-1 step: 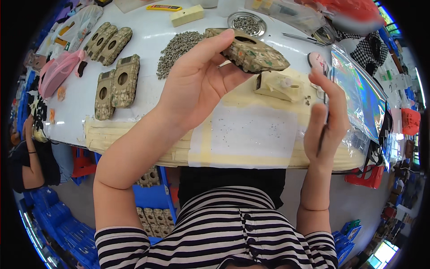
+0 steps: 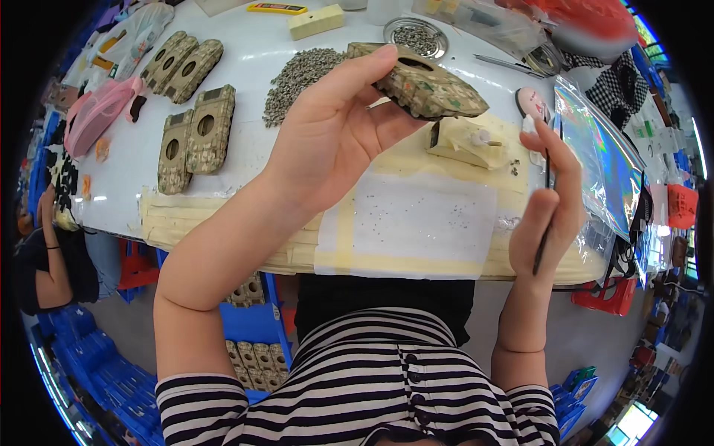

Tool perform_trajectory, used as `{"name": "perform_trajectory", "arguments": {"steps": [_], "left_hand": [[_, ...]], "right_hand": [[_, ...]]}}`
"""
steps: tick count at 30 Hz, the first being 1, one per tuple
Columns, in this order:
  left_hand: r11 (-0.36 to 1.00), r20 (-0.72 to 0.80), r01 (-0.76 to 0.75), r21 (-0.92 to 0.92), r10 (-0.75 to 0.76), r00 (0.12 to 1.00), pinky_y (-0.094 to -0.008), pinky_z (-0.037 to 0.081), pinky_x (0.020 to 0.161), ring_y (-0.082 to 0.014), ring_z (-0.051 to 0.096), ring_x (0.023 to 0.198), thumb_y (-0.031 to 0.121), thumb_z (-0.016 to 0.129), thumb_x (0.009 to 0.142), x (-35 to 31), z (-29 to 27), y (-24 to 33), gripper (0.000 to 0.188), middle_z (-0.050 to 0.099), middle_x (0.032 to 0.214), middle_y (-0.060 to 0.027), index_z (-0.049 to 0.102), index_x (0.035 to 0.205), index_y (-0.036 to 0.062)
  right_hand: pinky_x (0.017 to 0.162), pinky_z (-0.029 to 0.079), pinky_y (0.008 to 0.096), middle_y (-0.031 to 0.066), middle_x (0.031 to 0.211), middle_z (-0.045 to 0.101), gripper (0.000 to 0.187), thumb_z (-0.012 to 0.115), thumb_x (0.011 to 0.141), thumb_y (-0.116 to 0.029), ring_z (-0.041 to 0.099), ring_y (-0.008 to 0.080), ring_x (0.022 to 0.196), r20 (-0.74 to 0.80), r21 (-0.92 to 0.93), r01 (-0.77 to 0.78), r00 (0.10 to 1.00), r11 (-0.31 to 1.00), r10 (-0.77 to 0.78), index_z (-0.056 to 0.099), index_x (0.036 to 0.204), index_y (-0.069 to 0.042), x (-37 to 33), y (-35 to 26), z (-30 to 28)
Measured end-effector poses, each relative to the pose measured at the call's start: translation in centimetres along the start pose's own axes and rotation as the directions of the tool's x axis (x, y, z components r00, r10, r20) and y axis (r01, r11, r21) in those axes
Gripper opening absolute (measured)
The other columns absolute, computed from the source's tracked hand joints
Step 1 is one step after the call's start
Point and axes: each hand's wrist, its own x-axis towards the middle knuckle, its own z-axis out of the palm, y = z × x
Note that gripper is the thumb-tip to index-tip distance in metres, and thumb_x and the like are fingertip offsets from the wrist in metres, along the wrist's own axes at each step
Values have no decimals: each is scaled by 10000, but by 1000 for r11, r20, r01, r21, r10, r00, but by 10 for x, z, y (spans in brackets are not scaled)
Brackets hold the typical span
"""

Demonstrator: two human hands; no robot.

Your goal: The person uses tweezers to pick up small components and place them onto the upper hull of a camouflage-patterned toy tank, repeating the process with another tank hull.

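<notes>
My left hand (image 2: 327, 119) grips a camouflage-painted toy tank hull (image 2: 435, 85), thumb on top and fingers below, raised over the table. A round opening shows in the hull's upper face. To the right, my right hand (image 2: 554, 201) is closed round a slim dark stick-like tool (image 2: 547, 230); its exact kind is not clear. The tool is apart from the hull. Below the hull, a block wrapped in cream tape (image 2: 468, 141) has a small peg on it. Tiny grey bits dot the white sheet (image 2: 416, 245) between my forearms.
Left stand more camouflage hulls (image 2: 210, 134). A heap of small grey parts (image 2: 301, 82) lies behind my left hand, near a metal dish (image 2: 416, 37) of similar parts. Shiny plastic bags (image 2: 595, 163) cover the right side. Another person's arm (image 2: 52, 253) is at far left.
My right hand has shifted slightly down and right, and its dark tool shows more plainly. My left hand still holds the tank hull, a little further right in the picture.
</notes>
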Motion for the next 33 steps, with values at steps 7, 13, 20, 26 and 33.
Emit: {"name": "perform_trajectory", "arguments": {"steps": [7,13,20,26,33], "left_hand": [[999,-48,-37,-19,36,998,-306,509,876,-182,608,965,214,492,923,1,6,-5,289,606,1051,-109,535,1096,-13],[996,-47,75,-42,-76,996,-395,437,942,-266,573,1008,285,561,892,5,-3,-1,319,604,1029,-143,548,1100,44],[994,-122,75,-78,-84,989,-382,448,930,-248,581,992,267,568,887,-1,12,7,302,605,1025,-125,553,1091,46],[993,-151,65,-98,-79,985,-352,476,897,-212,596,955,232,569,883,-4,19,11,270,607,1010,-105,563,1064,31],[992,-161,46,-119,-65,985,-318,509,859,-170,613,913,190,570,880,-3,24,10,234,609,992,-81,575,1033,14]], "right_hand": [[798,472,278,142,990,643,356,699,789,-81,645,223,897,205,461,-300,952,835,228,546,1083,50,-40,-31,9],[700,476,251,105,851,645,140,693,785,-56,615,157,782,465,514,-392,875,763,136,630,880,26,-33,-35,23],[692,487,219,73,803,625,81,598,873,-39,603,107,755,599,484,-618,750,620,281,569,886,35,-28,-37,36],[674,485,213,65,787,620,70,593,874,-31,596,101,727,595,480,-653,733,586,329,573,874,36,-28,-41,38],[675,484,219,63,784,618,73,602,869,-33,596,107,733,591,466,-638,740,613,321,573,873,33,-28,-41,38]]}}
